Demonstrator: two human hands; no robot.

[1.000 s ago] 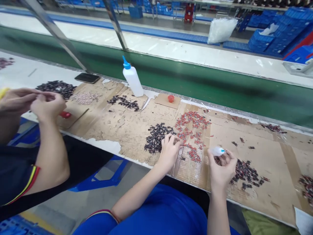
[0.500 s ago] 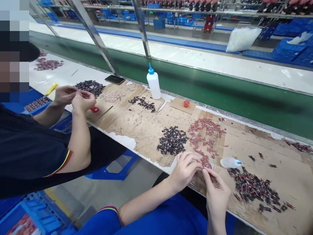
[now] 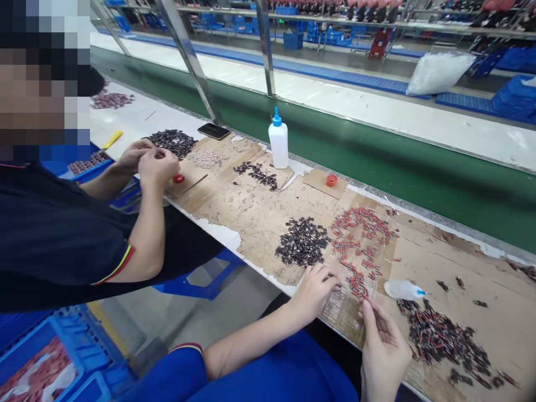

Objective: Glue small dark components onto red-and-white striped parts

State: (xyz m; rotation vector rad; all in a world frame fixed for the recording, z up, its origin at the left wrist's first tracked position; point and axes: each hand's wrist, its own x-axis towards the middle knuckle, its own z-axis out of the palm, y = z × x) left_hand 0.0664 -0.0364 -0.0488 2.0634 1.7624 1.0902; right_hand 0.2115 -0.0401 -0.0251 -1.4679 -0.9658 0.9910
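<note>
My left hand hovers at the table's front edge, just below a pile of small black parts. Its fingers are curled together, and whatever they may hold is hidden. To the right, my right hand pinches a small part between thumb and forefinger, its details too small to make out. Those fingertips are at the lower end of a spread of small red-and-black parts. Right of that hand lies a heap of black parts with red pieces. A small translucent bottle with a blue tip lies on its side behind the heap.
Cardboard covers the table. A white squeeze bottle stands near the back edge, left of a small red cup. At the left, a co-worker's hands are together above the table. A phone lies farther back.
My hands, together at the fingertips before, have come apart. The right hand is now lower and farther right, beside the red parts. The camera view has shifted slightly left.
</note>
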